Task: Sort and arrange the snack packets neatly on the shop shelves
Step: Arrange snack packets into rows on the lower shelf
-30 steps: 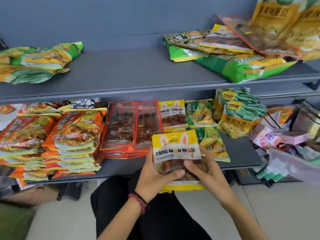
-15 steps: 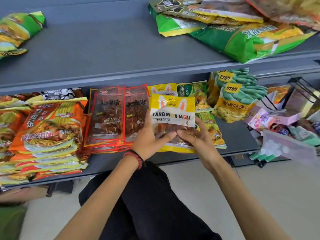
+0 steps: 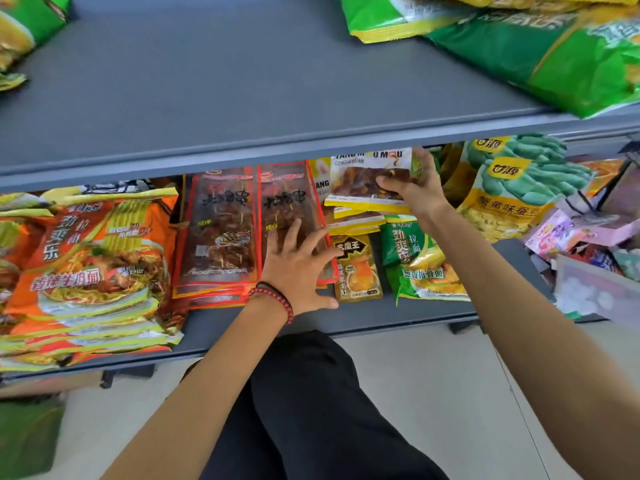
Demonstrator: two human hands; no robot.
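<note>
My right hand (image 3: 414, 188) grips a yellow-and-white Tang Mou Mou candy packet (image 3: 360, 180) at its right edge, holding it over a small stack of matching packets (image 3: 356, 220) at the back of the lower shelf (image 3: 381, 315). The packet's top is hidden under the upper shelf's lip. My left hand (image 3: 298, 268) is spread flat, fingers straight, resting on the right pile of red-edged clear skewer packets (image 3: 291, 206). A small brown-and-gold packet (image 3: 358, 271) and a green noodle packet (image 3: 415, 265) lie in front of the candy stack.
Orange noodle packets (image 3: 90, 258) are stacked at the left. Teal-and-yellow bean bags (image 3: 512, 192) stand at the right, with mixed goods (image 3: 588, 258) in a bin beyond. The grey upper shelf (image 3: 242, 98) carries green bags (image 3: 540, 53) at right and left.
The candy packet moved up and back onto the stack. My left hand let go of it and now lies on the red skewer packets; only my right hand holds it. The camera came closer.
</note>
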